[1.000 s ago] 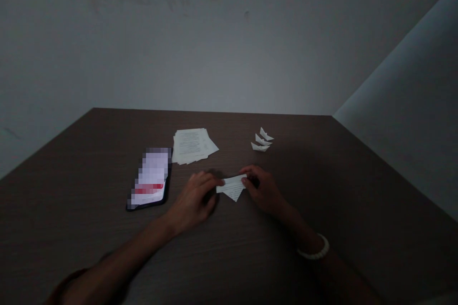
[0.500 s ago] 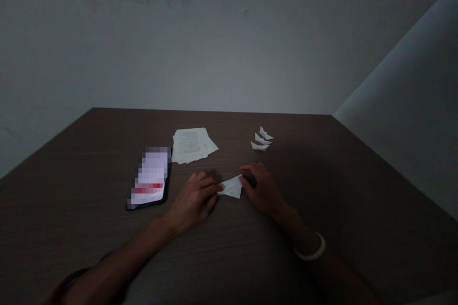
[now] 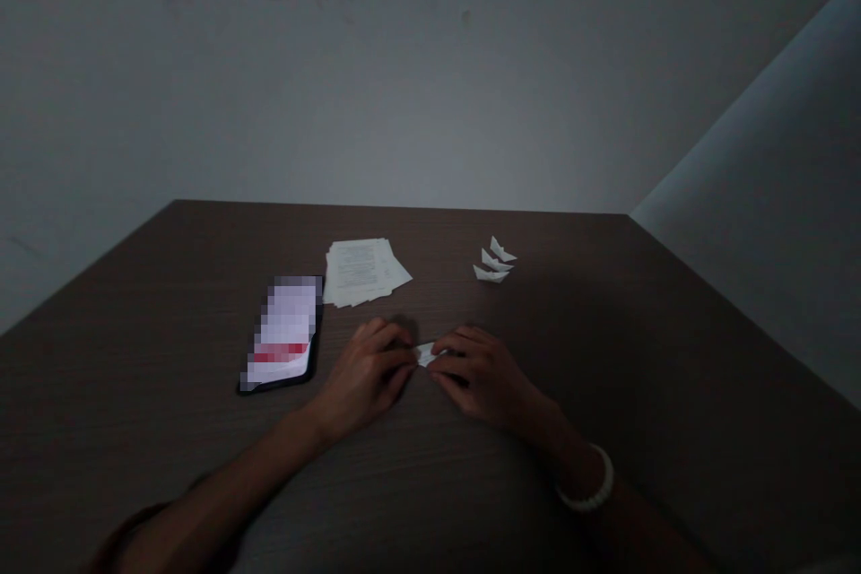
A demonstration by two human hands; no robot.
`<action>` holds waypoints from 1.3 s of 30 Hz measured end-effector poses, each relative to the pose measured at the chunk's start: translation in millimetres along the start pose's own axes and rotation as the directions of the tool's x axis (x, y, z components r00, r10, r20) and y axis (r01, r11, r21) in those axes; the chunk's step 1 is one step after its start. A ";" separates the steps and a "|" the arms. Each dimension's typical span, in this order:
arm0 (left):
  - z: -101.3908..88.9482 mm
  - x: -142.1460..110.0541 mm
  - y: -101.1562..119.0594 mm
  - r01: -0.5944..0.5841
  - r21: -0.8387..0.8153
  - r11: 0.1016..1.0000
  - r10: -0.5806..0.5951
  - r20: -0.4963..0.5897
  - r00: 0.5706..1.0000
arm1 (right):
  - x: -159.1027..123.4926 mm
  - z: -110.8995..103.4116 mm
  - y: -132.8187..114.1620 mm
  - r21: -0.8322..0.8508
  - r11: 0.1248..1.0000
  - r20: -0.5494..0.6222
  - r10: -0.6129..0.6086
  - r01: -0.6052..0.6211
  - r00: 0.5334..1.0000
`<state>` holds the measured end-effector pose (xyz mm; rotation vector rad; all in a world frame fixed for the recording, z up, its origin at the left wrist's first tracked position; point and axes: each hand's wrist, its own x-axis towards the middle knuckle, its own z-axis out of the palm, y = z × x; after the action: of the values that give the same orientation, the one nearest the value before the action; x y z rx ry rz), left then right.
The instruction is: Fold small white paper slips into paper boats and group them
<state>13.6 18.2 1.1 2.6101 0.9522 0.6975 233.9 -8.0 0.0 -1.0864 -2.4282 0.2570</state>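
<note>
A small folded piece of paper (image 3: pixel 425 354) lies low over the table between my two hands, mostly covered by fingers. My left hand (image 3: pixel 369 372) grips its left end, thumb and fingers pressed together. On the opposite end, my right hand (image 3: pixel 479 374) has its fingers closed over the paper, hiding that side. A pale beaded bracelet (image 3: pixel 590 482) circles my right wrist. Beyond the hands, three small folded paper boats (image 3: pixel 493 265) stand close together in a slanting row.
The brown wooden table (image 3: pixel 430 493) reaches back to a grey wall (image 3: pixel 430 90). Left of my hands lies a phone (image 3: pixel 282 332) with its screen lit. A fanned stack of printed paper sheets (image 3: pixel 363 273) sits behind it, to the right.
My right hand has come down and closed over the right side of the paper, which showed more widely before. My left hand has stayed nearly in place.
</note>
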 end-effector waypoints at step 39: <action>5.3 6.5 1.2 0.110 -0.078 0.991 -0.111 -0.005 0.994 | 3.9 -7.1 -7.0 -0.143 0.983 0.158 -0.093 0.116 0.983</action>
<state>21.4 21.1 -0.7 2.4680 1.0423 0.7039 230.5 -9.9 9.9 -1.0311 -2.6685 0.1249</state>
